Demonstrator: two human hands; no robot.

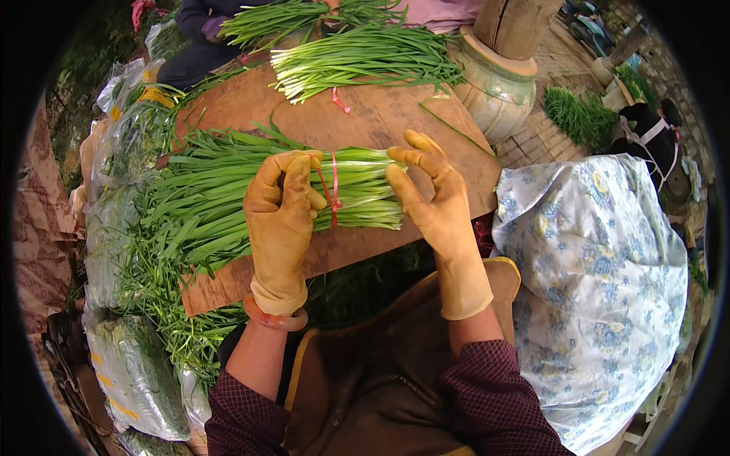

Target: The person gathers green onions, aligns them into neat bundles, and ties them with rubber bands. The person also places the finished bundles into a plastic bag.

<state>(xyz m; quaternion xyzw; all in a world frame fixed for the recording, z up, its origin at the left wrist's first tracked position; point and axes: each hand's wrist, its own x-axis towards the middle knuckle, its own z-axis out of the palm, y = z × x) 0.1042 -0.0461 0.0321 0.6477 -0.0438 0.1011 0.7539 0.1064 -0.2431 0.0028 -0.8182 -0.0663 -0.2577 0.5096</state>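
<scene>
A thick bundle of garlic chives [199, 194] lies on the board in front of me, leaves to the left and pale stem ends to the right. A red tie [335, 194] is wrapped around the stems. My left hand [278, 228], in a tan rubber glove, pinches the tie's loose end between thumb and forefinger above the bundle. At the stem ends is my right hand [442, 199], gloved the same way. Its thumb and fingers are spread, with the tips at or just beside the stems; firm contact is hard to judge.
The wooden board [365, 125] carries a second chive bundle [365, 60] and a red tie scrap [340, 101]. Behind it sits another person [199, 34] handling chives. Plastic-bagged greens [137, 370] line the left. A ceramic post base [493, 85] and a floral cloth [593, 285] stand right.
</scene>
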